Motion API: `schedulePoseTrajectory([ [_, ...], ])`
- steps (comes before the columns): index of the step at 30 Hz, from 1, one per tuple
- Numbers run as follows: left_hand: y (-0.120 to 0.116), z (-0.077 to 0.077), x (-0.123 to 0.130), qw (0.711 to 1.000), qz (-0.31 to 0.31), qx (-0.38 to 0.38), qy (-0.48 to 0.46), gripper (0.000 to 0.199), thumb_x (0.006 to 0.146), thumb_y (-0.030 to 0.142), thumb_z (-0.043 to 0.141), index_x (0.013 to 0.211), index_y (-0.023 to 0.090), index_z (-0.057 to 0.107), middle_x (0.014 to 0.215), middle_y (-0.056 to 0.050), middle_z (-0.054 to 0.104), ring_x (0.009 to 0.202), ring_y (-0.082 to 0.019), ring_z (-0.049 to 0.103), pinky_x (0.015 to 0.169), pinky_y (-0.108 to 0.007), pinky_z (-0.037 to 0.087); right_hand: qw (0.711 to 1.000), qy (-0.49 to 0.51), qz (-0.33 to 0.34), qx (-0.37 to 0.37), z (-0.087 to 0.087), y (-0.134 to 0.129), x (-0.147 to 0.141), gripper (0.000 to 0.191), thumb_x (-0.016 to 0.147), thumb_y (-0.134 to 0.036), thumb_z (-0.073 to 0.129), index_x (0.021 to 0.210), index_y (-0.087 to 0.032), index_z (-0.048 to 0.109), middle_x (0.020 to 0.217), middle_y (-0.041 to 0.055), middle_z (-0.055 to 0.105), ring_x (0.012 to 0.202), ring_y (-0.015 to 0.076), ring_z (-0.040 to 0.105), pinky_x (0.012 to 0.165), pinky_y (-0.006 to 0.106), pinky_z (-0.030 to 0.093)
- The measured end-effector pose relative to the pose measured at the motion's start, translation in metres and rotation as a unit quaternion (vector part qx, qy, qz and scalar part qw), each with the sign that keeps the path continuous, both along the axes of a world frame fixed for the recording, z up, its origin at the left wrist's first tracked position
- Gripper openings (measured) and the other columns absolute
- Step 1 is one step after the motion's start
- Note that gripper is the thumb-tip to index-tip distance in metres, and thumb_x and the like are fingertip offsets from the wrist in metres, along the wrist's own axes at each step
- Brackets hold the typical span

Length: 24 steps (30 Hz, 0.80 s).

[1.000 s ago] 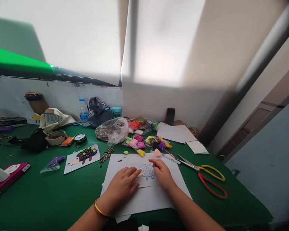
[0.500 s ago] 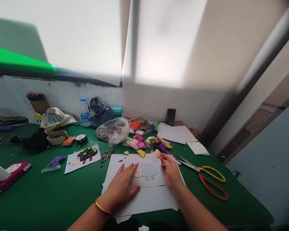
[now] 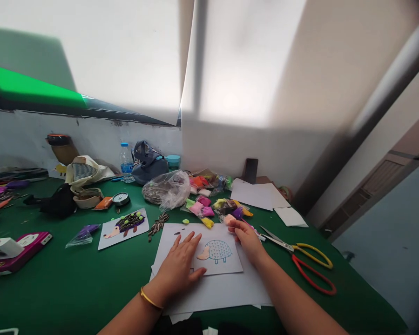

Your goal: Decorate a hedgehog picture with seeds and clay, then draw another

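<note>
flatly, the left hand [image 3: 182,260] lies spread on the hedgehog drawing [image 3: 219,251], gripping nothing, above white sheets [image 3: 223,293]; the right hand [image 3: 246,238] curls beside peach clay [image 3: 229,218], its hold unclear; scissors [image 3: 288,246] lie farther right.

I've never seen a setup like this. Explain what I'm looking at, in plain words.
There is no machine here: these are a person's bare hands, seen by one camera worn on that person's head, looking forward and down.

The left hand is spread over white paper, beside a blue drawing of a spiny animal with a peach snout. The right hand has its fingertips at a peach lump; whether they grip it is too small to tell.

Around them on the green table lie scissors with one yellow and one red handle, colourful packets, and a decorated animal card. A water bottle stands further back.
</note>
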State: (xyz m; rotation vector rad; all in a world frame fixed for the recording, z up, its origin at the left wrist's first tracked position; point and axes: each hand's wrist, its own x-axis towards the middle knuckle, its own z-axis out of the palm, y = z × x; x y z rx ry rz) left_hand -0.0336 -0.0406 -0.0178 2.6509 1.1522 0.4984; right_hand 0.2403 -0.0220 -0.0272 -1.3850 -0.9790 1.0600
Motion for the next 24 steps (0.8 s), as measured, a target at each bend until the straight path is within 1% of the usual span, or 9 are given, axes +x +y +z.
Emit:
schedulePoseTrajectory([
  [2,0.002,-0.001,0.0,1.0,0.011,0.007,-0.002,0.086,0.082,0.043,0.066,0.153,0.023,0.023,0.153,-0.013,0.042,0.147,-0.03,0.028,0.122,-0.057,0.016,1.0,-0.017,-0.006,0.021,-0.004,-0.003,0.0,0.038,0.068,-0.03,0.056,0.103,-0.022,0.07,0.109,0.0044,0.07,0.103,0.0243,0.064,0.067,0.027,0.046],
  [5,0.002,0.0,0.0,1.0,0.019,-0.005,0.007,0.088,0.08,0.045,0.068,0.153,0.022,0.025,0.152,-0.014,0.044,0.147,-0.03,0.029,0.122,-0.057,0.016,0.996,-0.061,-0.007,0.062,-0.008,-0.008,-0.002,0.036,0.07,-0.028,0.055,0.102,-0.023,0.072,0.101,0.0033,0.071,0.096,0.0229,0.063,0.075,0.03,0.047],
  [9,0.001,0.002,0.0,0.999,0.024,-0.026,0.015,0.091,0.077,0.048,0.071,0.152,0.021,0.027,0.152,-0.014,0.044,0.146,-0.03,0.03,0.122,-0.057,0.014,0.993,-0.084,-0.028,0.076,-0.007,-0.011,-0.004,0.034,0.071,-0.029,0.055,0.1,-0.022,0.072,0.095,0.0031,0.07,0.092,0.0231,0.063,0.082,0.034,0.047],
  [13,0.001,0.004,0.001,0.999,0.027,-0.038,0.024,0.092,0.076,0.049,0.071,0.152,0.021,0.028,0.152,-0.015,0.044,0.146,-0.031,0.03,0.122,-0.057,0.013,0.992,-0.093,-0.027,0.074,-0.004,-0.012,-0.005,0.034,0.071,-0.028,0.055,0.1,-0.022,0.072,0.096,0.0037,0.07,0.093,0.0236,0.063,0.085,0.034,0.047],
  [17,0.001,0.005,0.001,0.998,0.03,-0.046,0.026,0.091,0.076,0.048,0.071,0.151,0.019,0.029,0.152,-0.015,0.044,0.146,-0.031,0.03,0.122,-0.056,0.015,0.994,-0.081,-0.026,0.071,-0.006,-0.01,-0.004,0.036,0.071,-0.028,0.055,0.102,-0.022,0.072,0.099,0.0042,0.07,0.094,0.0242,0.063,0.086,0.036,0.047],
  [24,0.001,0.002,0.0,0.998,0.027,-0.043,0.021,0.091,0.077,0.05,0.071,0.152,0.019,0.029,0.153,-0.016,0.042,0.146,-0.03,0.032,0.122,-0.055,0.019,0.992,-0.094,-0.019,0.08,-0.007,-0.01,-0.004,0.034,0.071,-0.028,0.057,0.099,-0.022,0.074,0.095,0.0035,0.071,0.091,0.0238,0.064,0.085,0.035,0.048],
])
